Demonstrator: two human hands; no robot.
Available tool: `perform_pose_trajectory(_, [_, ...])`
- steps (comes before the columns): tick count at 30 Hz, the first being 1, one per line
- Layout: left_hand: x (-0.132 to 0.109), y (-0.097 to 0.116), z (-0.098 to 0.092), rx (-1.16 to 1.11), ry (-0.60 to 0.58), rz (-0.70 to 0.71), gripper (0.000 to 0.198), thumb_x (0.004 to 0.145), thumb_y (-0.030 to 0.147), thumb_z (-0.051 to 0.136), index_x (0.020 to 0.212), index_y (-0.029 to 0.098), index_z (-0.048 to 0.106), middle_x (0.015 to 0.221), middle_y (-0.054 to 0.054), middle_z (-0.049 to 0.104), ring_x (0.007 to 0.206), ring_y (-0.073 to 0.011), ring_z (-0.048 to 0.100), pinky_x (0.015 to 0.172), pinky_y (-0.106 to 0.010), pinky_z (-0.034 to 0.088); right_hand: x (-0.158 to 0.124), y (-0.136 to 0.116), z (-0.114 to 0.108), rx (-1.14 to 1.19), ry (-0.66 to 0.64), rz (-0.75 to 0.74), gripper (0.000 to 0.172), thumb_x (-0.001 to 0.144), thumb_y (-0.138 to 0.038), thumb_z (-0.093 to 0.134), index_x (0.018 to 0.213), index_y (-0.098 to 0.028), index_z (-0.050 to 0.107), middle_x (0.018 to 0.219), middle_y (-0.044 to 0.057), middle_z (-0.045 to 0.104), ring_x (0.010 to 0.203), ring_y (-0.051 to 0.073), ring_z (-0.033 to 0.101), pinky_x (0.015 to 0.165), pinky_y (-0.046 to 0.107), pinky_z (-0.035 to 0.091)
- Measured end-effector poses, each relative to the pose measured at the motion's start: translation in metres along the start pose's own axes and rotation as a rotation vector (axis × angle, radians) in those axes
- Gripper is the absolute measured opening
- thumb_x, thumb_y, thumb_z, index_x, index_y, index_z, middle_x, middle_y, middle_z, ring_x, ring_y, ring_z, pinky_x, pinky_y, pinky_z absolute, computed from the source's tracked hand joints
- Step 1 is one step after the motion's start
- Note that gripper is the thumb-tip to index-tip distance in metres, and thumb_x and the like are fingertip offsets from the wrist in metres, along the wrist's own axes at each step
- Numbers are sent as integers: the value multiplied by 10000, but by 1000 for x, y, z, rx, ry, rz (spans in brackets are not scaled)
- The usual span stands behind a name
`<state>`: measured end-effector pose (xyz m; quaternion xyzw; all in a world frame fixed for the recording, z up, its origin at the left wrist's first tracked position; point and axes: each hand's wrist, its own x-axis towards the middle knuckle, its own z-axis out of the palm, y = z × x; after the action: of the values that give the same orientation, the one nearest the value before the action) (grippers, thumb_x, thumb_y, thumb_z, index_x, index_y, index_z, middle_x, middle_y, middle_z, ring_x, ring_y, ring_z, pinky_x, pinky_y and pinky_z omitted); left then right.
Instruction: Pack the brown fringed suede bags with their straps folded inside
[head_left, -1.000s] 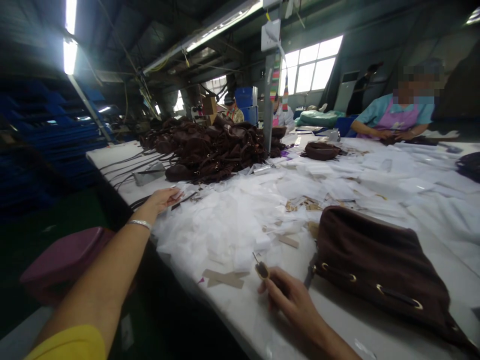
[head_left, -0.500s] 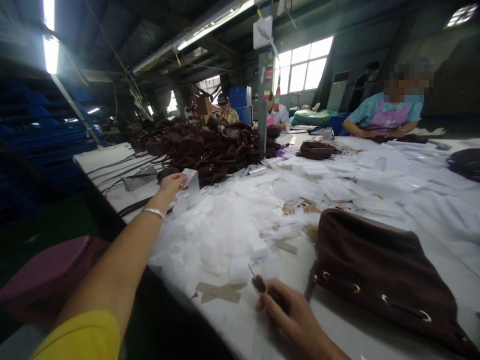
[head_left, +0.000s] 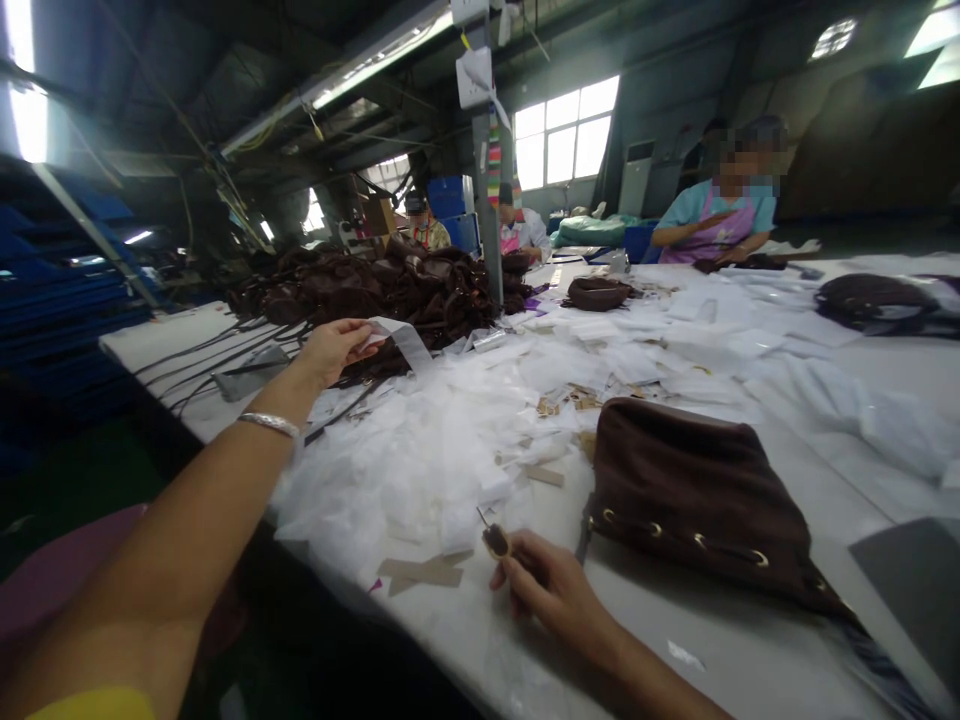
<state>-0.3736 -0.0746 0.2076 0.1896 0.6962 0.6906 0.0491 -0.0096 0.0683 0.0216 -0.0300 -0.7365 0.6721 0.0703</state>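
Left hand: fingers pinching one end of a translucent strip, raised above a heap of white sheets, apparently gripped by the end so the rest hangs free. Right hand: fingers curled closed round a small pointed tool, metal tip outward, presumably to set the point clear of the palm. Brown bag on the worktop beside it, seemingly placed within easy reach; pile of brown bags beyond the left hand.
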Motion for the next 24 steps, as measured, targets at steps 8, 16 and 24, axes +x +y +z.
perform_pose_trajectory(8, [-56,47,40,-70,-95,39,135,893,52,572,913,137,674,835,-5,732,727,-85,663,709,-220,564,-2,5,2,18,-22,-86,202,943,-350,522,976,-170,608,828,40,720,537,104,602,528,207,458])
perform_pose_trajectory(16, [-126,132,165,-109,-566,288,92,910,187,623,936,154,704,1011,-63,740,927,-148,694,966,-339,517,1,15,2,-9,-37,-121,168,911,-288,541,986,-173,637,785,15,714,533,97,605,525,189,468])
perform_pose_trajectory(24, [-259,226,298,-110,-966,611,336,991,163,364,1097,69,669,928,25,685,1222,-336,527,863,-423,467,-2,14,-2,-141,-77,-44,199,858,-298,620,1036,-217,652,774,-49,695,624,94,649,589,158,471])
